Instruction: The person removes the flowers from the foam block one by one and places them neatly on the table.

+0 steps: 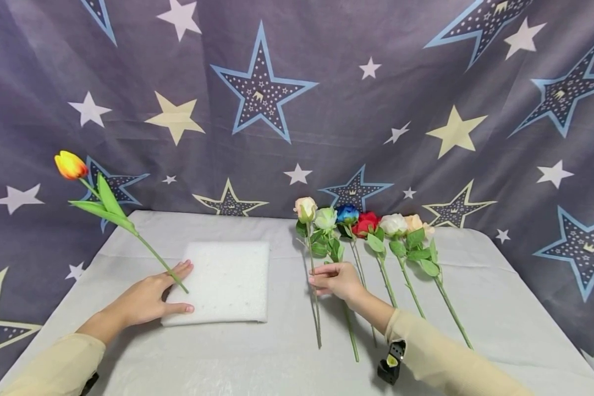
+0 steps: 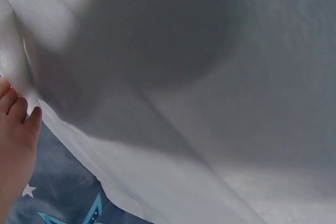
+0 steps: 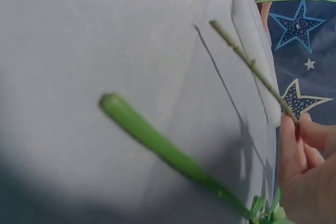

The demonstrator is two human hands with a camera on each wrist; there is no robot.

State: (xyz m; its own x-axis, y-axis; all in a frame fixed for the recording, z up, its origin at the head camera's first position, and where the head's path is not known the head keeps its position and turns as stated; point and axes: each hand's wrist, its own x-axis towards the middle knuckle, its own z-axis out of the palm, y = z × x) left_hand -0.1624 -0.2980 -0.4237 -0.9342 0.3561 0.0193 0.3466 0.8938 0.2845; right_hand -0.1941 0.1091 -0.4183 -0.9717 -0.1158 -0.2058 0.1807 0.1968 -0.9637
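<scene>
A white foam block (image 1: 227, 280) lies on the table, with my left hand (image 1: 150, 294) resting on its left edge, fingers spread. An orange-yellow tulip (image 1: 71, 165) leans far left, the lower end of its stem meeting the top of the block beside that hand. Thumb and fingers of my right hand (image 1: 339, 281) pinch the stem of a pale pink rose (image 1: 305, 210). In the right wrist view the lower end of this rose stem (image 3: 231, 44) hangs apart from its shadow. A pale green rose (image 1: 325, 219) lies under the right hand, its thick stem close to the right wrist camera.
Right of the hand lie a blue rose (image 1: 347, 213), a red rose (image 1: 365, 224), a white rose (image 1: 393, 225) and a peach flower (image 1: 413, 223), stems pointing toward me. A star-patterned curtain (image 1: 326, 126) hangs behind the cloth-covered table (image 1: 297, 368).
</scene>
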